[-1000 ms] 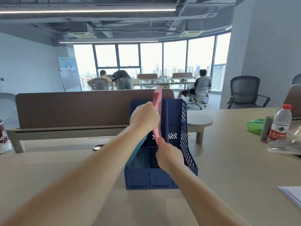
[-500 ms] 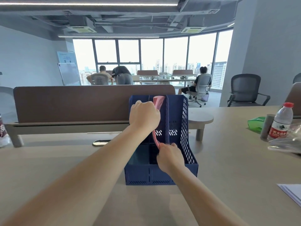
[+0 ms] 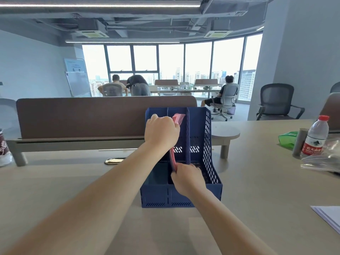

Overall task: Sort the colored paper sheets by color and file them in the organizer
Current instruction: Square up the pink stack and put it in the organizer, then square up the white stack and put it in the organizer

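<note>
Pink sheets (image 3: 178,118) held by left hand (image 3: 161,132) above, right hand (image 3: 187,178) below.

The organizer (image 3: 156,196) stands on the table (image 3: 257,190), before a partition (image 3: 92,115). The paper sheets (image 3: 178,117) stand in its middle compartment, left hand (image 3: 161,132) holding their top, right hand (image 3: 187,178) their near edge. A bottle (image 3: 315,138) stands well right

Water bottle (image 3: 315,138), on the desk to my right: its red label band carries white Chinese characters, 农夫山泉, with a small pale emblem just above them.
Standing board (image 3: 75,66), by the far windows: there is a heading and lines of print, all too small for me to read.
Cup (image 3: 3,150), at my far left: white markings on brown, too blurred to read.
</note>
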